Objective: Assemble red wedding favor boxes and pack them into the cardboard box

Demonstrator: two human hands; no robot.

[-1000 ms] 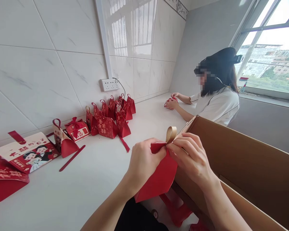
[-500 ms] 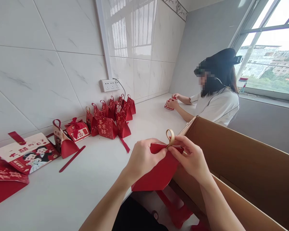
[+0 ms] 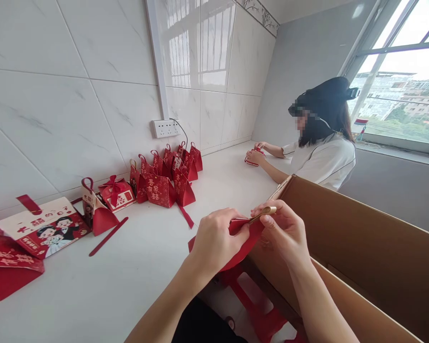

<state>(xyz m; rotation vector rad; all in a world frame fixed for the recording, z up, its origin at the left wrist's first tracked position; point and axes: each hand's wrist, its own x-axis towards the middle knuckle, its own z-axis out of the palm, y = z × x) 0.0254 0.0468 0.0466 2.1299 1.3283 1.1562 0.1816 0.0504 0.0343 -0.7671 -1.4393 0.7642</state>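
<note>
A red paper gift box [image 3: 248,245] is held up between my hands, above the table's near edge and beside the cardboard box. My left hand [image 3: 219,243] is closed on its upper edge, thumb pressed on the near side. A gold ribbon loop [image 3: 268,211] sticks out at the top, pointing right. My right hand [image 3: 286,228] pinches this loop between thumb and fingers. Much of the gift box is hidden behind my left hand. Nearest to it on the table is a loose red ribbon end [image 3: 186,216] beside the finished-looking boxes.
Several red gift boxes [image 3: 159,190] with ribbon loops line the wall. A red ribbon strip [image 3: 108,237] lies on the white table [image 3: 93,295]. A large open cardboard box [image 3: 364,228] stands at right. Across the table a person [image 3: 321,138] handles a small red box [image 3: 253,157].
The gift box has tilted, and its ribbon loop has swung from upright to pointing right. My right hand has shifted its fingers onto the loop. My left hand keeps its hold.
</note>
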